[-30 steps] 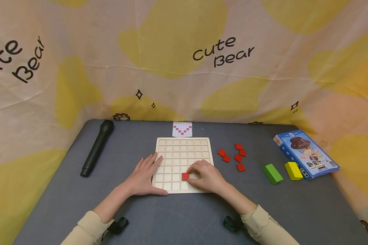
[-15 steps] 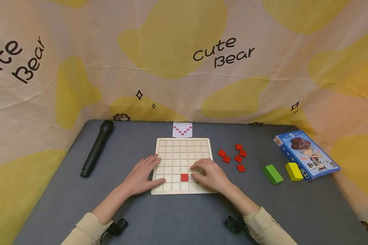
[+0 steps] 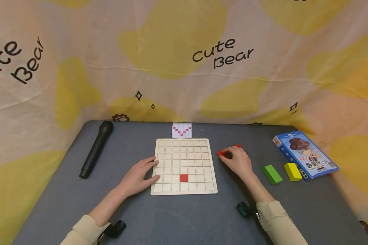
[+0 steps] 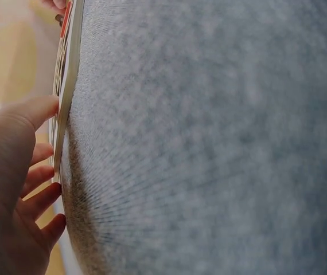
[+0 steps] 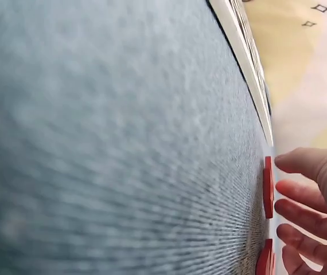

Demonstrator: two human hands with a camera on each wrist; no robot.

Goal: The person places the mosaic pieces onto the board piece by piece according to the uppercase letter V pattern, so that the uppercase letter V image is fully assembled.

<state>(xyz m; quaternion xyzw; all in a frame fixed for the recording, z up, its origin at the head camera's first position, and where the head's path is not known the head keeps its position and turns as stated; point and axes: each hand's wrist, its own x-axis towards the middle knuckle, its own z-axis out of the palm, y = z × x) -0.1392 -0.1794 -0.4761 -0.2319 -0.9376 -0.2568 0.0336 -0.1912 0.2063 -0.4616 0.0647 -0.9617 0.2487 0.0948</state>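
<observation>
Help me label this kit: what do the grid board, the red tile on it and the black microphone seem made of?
Grid board: probably matt wood, from its pale cream tone; plastic is possible.
Red tile: smooth-looking painted wood or plastic; its even colour leaves that open.
Black microphone: likely low-sheen plastic or coated metal, from its dull, dark surface.

your head view's evenly lit, reasonably sharp, soft shadows beside your bare forearms. your left wrist view's dimmer than the right; in both, the flat dark grey tabletop goes blurry and streaky.
</observation>
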